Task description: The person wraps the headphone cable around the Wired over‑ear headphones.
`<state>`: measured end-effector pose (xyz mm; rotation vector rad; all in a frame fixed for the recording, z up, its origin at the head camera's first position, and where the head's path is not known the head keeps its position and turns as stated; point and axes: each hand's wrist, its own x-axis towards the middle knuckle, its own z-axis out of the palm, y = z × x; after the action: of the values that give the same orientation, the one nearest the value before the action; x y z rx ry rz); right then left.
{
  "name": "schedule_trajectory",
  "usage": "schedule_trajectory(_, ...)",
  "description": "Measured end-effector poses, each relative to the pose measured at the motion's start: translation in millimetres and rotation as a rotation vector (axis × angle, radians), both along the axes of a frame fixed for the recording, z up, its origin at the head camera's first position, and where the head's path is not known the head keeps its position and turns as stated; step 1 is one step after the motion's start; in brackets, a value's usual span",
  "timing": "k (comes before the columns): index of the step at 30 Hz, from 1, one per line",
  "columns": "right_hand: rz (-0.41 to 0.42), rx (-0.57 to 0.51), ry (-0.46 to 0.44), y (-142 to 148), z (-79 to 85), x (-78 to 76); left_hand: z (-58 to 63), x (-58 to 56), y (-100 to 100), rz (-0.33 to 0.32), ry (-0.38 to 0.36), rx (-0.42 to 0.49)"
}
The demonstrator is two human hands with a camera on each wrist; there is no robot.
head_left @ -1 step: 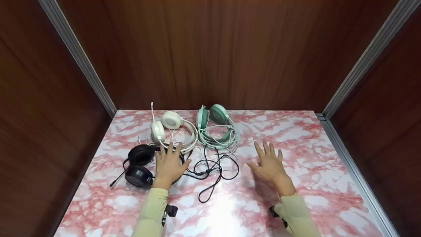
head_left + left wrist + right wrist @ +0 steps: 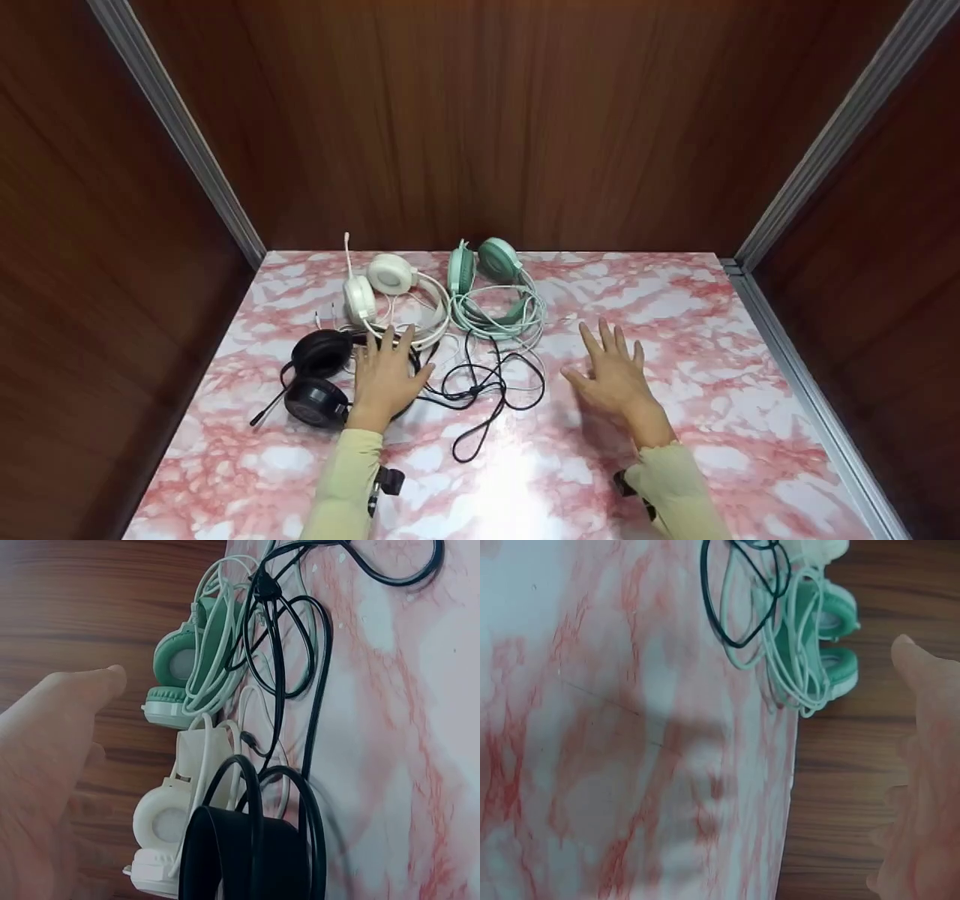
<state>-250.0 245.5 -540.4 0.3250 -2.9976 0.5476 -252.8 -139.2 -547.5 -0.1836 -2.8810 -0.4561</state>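
Observation:
My left hand (image 2: 384,381) is held with spread fingers over the headband of a black headset (image 2: 319,401), hiding part of it; in the left wrist view the hand appears above the black headband (image 2: 247,847). Beyond it lies a white headset (image 2: 361,300) with its microphone boom pointing up. A mint-green headset (image 2: 491,321), its cord coiled over the band, is right of the white one. On the right, my right hand (image 2: 613,375) hovers over the tabletop with fingers spread and nothing in them. Its shadow (image 2: 697,787) falls on the table in the right wrist view.
A loose tangle of black cord (image 2: 474,391) lies between the hands. The pink-and-white marbled table (image 2: 720,405) is enclosed by brown wood-grain panels (image 2: 487,135) at the back and sides, with grey metal rails (image 2: 795,390) along the corners and right edge.

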Motion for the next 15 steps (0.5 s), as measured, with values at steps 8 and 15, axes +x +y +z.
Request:
schedule_trajectory(8,0.093,-0.201,0.213,-2,4.2,11.1,-6.3,13.5,-12,0.046,0.099,0.07)
schedule_trajectory(15,0.181,-0.439,0.203,-13,8.4,35.7,-11.5,16.8,-10,0.157,-0.035,0.091)
